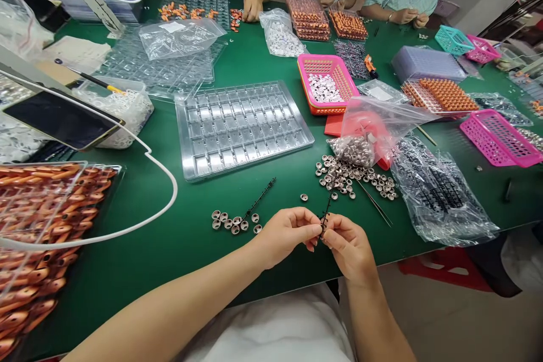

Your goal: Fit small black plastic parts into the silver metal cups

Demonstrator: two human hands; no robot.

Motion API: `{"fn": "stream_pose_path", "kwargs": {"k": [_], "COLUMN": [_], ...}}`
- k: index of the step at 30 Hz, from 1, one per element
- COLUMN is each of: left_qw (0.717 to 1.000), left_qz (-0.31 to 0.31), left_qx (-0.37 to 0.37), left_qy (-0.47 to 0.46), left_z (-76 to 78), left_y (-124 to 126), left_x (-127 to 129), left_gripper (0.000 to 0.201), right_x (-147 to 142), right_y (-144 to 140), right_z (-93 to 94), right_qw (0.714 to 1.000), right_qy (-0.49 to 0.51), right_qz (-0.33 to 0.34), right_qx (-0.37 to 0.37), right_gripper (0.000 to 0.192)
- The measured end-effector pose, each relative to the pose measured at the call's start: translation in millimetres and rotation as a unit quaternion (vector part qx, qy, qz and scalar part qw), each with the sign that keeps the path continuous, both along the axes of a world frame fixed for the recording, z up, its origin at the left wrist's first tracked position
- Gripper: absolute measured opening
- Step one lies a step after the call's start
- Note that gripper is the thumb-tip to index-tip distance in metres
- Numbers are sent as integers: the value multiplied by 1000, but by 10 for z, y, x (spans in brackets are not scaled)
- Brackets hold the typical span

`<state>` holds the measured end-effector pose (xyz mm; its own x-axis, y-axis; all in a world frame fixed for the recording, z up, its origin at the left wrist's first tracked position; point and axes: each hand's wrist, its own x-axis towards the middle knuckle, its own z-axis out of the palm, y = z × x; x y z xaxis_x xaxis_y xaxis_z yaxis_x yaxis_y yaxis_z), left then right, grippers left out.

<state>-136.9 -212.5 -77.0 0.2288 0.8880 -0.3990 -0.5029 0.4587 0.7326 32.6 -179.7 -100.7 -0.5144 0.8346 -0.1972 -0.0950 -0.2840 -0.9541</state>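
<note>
My left hand [288, 235] and my right hand [348, 246] meet over the near edge of the green table [169, 209], both pinching a thin black plastic strip of small parts [326, 216] that stands upright between the fingertips. A second black strip [261, 198] lies on the table to the left. A small row of silver metal rings [235, 222] sits just left of my left hand. A larger scatter of the same rings [354, 175] spills from a clear bag [373, 130] beyond my right hand, with black tweezers [375, 203] lying beside them.
A clear empty compartment tray [241, 124] lies ahead. A pink basket [326, 85] of white parts stands behind it. A tray of orange parts [38, 226], a phone [59, 119] and a bag of black strips [441, 192] flank me. Other people's hands work at the far edge.
</note>
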Motion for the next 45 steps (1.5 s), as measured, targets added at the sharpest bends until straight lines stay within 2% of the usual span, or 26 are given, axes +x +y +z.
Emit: {"fn": "stream_pose_path", "kwargs": {"k": [2,6,10,13,16,18,20,22,24,27,30,35,38,41,45], "left_qw": [1000,1000,1000,999,995,989,980,967,953,933,922,921,945,984,999], "left_qz": [-1,1,13,27,39,42,40,34,31,33,36,26,15,-2,-32], "left_qx": [0,-10,-22,-15,1,12,24,41,61,91,116,138,118,66,11], "left_qy": [-6,-11,-10,26,87,140,196,249,296,347,367,364,305,163,12], "left_z": [0,-26,-40,-24,-5,2,5,8,8,-4,-22,-11,6,-1,-32], "left_y": [-8,-20,-12,-3,-8,-21,-36,-49,-58,-71,-84,-93,-82,-58,-21], "left_x": [4,10,8,19,41,54,61,61,61,68,79,73,63,53,27], "left_gripper": [35,34,34,32,26,20,16,14,13,12,11,13,15,19,28], "right_x": [-5,-18,23,88,141,157,156,142,123,93,68,56,62,57,42], "right_y": [-23,-71,-49,18,87,113,115,96,62,8,-26,-34,-31,-24,-11], "right_z": [-27,-4,99,122,69,23,-1,11,51,108,98,-27,-89,-113,-90], "right_qw": [1000,992,973,931,871,836,819,828,858,915,958,987,996,1000,999], "right_qy": [8,-4,-93,-211,-309,-350,-369,-360,-332,-278,-215,-124,-69,-7,39], "right_qz": [-8,-31,-13,0,39,61,70,55,23,-15,-34,-60,-53,-26,7], "right_qx": [17,120,212,299,381,419,435,427,391,291,189,78,29,-6,-3], "right_gripper": [20,15,8,11,10,9,9,9,9,5,10,13,12,12,13]}}
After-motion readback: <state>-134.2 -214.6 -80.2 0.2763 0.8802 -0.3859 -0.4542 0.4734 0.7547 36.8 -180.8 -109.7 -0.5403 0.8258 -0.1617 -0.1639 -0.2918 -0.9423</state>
